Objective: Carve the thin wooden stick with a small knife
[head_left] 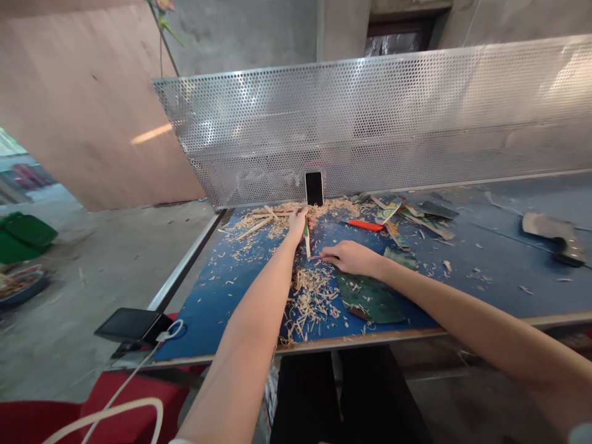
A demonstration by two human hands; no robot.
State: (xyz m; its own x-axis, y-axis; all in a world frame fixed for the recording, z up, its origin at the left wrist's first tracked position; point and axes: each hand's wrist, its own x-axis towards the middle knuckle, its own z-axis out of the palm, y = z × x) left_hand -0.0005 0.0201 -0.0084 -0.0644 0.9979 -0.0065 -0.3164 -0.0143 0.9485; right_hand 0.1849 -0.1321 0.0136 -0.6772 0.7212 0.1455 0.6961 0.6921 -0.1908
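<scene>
My left hand [300, 224] is closed around a narrow strip [308, 240], green at its upper part and pale at its lower end, which looks like bamboo. The strip points down toward me. My right hand [350, 256] is closed on a slim knife-like tool [317, 258], whose tip reaches the strip's pale lower end. Most of that tool is hidden by the fingers. Curled pale shavings [314, 299] lie heaped below both hands. A dark green sheet [370, 299] lies under and in front of my right wrist, with a few shavings on it.
An orange-red knife handle [365, 226] lies beside patterned strips [389, 211]. A phone [314, 189] leans against the perforated metal panel [287, 135] at the back. The blue table [203, 320] carries a black device [134, 327] at its left corner; a curved piece [550, 231] lies far right.
</scene>
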